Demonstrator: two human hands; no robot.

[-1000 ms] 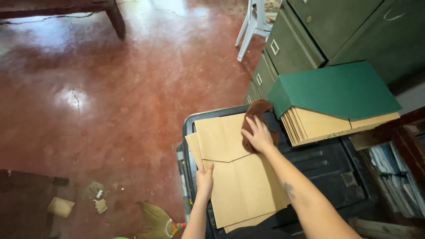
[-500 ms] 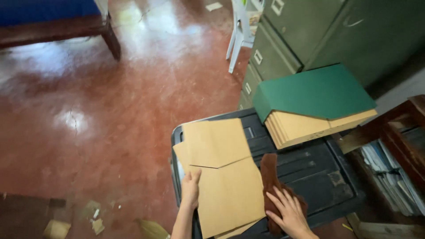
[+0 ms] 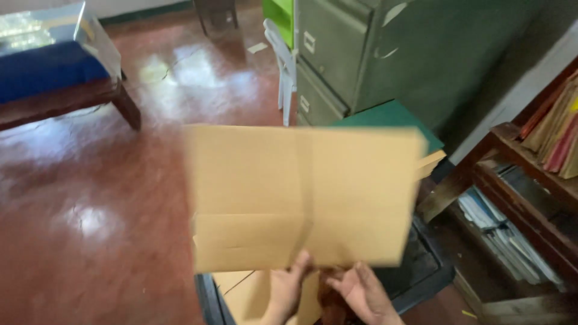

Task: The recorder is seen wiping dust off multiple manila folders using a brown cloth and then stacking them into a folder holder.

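A large brown paper envelope [image 3: 301,198] is lifted up in front of me, blurred by motion and hiding most of what lies behind it. My left hand [image 3: 288,290] grips its lower edge, thumb on the front. My right hand [image 3: 364,295] is just right of it, fingers touching the same edge. A dark brown cloth [image 3: 328,300] is bunched against its palm. Below the hands, more brown envelopes [image 3: 241,287] lie on a dark plastic bin [image 3: 424,265].
A green folder [image 3: 391,114] on a stack of envelopes peeks out behind the raised one. Grey-green filing cabinets [image 3: 361,54] and a white plastic chair [image 3: 283,66] stand behind. A wooden shelf [image 3: 512,198] with books is at right, and a bench with a blue cushion [image 3: 48,78] at left on the red floor.
The top envelope has been lifted off the stack on the bin and raised in front of the camera. My right hand with the cloth moved left, next to my left hand.
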